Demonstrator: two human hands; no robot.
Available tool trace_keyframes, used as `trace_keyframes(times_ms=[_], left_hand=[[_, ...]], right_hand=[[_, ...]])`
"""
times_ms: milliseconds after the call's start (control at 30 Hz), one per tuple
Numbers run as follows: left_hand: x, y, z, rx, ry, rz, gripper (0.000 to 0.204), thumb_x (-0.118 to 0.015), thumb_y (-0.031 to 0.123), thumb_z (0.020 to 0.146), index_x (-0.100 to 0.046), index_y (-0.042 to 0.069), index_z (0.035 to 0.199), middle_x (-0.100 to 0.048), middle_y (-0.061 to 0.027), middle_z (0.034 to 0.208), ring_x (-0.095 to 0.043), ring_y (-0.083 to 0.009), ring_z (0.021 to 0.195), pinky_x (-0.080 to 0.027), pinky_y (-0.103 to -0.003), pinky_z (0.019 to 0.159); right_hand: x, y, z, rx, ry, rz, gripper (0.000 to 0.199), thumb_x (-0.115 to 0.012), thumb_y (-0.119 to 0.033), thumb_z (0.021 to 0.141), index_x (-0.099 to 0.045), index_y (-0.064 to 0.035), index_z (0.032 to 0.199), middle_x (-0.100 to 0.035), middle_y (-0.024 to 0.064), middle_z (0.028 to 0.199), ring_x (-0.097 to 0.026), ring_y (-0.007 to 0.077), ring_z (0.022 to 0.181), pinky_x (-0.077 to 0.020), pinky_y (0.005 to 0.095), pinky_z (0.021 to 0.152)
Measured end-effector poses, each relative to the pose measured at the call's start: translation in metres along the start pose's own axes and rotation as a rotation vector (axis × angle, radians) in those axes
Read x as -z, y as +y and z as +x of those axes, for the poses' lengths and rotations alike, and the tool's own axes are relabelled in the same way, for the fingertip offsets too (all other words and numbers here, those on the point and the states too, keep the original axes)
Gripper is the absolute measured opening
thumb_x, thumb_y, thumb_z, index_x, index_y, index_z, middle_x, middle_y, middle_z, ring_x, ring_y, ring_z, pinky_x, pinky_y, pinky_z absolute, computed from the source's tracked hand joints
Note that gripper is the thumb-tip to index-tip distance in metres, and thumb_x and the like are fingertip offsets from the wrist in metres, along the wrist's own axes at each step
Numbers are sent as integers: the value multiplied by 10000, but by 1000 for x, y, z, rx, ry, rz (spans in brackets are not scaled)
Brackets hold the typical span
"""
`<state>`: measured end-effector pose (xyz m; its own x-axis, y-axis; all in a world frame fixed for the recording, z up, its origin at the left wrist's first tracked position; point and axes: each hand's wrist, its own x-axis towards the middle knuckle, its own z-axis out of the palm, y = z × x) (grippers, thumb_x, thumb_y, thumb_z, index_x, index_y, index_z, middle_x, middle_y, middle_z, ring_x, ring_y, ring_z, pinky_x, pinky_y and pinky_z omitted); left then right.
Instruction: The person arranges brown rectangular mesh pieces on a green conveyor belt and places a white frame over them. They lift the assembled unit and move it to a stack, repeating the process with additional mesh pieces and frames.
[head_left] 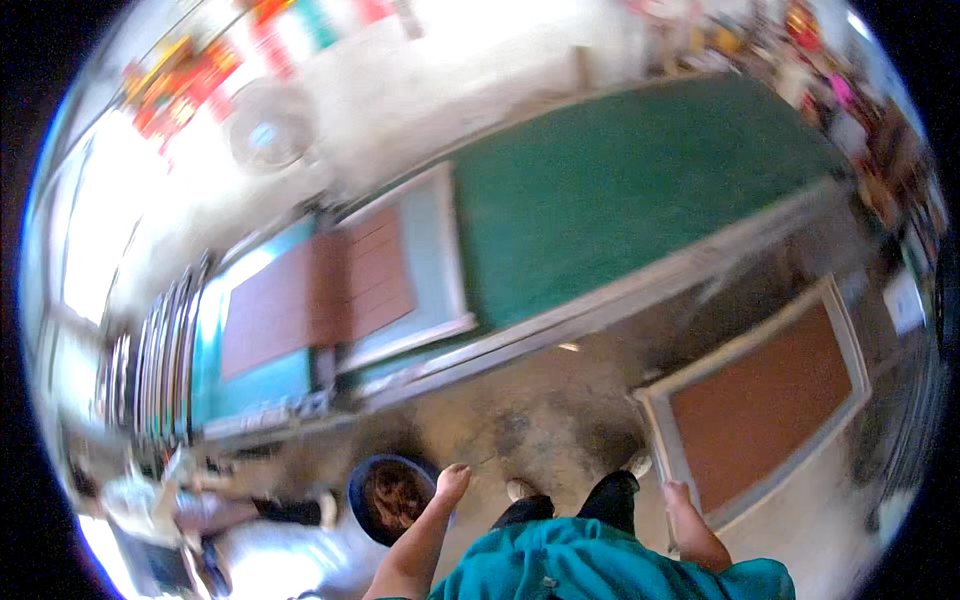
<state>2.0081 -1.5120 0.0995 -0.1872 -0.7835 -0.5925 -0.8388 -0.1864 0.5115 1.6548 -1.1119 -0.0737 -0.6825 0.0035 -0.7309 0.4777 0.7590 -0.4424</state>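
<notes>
My right hand (677, 493) is closed at the near left edge of a wooden-framed panel (755, 408), which has a brown middle and a pale border. The panel slants beside my right leg. My left hand (455, 484) hangs in front of me, fingers curled, with nothing visible in it. Just left of that hand, a dark blue bucket (357, 500) stands on the floor with brown stuff inside. Motion blur softens the finger details.
A long green-topped table (640, 200) runs across ahead. On its left part lies another pale-framed panel (435, 240) with brown sections. Several upright dark slats (165, 360) stand at far left. A person (190, 510) sits at lower left. A round fan (270, 130) stands behind the table.
</notes>
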Motion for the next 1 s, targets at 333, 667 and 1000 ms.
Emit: trace_keyframes(times_ms=[333,667,1000], left_hand=[[-22,-257,-115,716,225,-694,231,-485,185,757,-591,-19,757,-573,-121,673,-549,-244,510,-440,-362,476],[23,-263,-106,942,415,-1043,225,-467,162,809,-603,-13,844,-580,-134,710,-568,-257,554,-429,-390,470],[144,-210,-24,846,842,-1205,379,-561,242,794,-582,18,1099,-607,-139,1053,-589,-212,915,-455,-309,794]], right_hand=[[-66,-207,-134,21,-673,-412,95,-493,-85,808,-513,-95,715,-455,27,580,-408,132,449,-268,288,341],[-286,-396,-199,237,-686,-790,281,-438,-229,866,-538,7,752,-591,115,732,-556,212,522,-431,337,428],[-505,-523,-301,397,-1046,-1230,200,-487,-151,770,-528,-15,631,-555,117,597,-506,214,430,-367,331,381]])
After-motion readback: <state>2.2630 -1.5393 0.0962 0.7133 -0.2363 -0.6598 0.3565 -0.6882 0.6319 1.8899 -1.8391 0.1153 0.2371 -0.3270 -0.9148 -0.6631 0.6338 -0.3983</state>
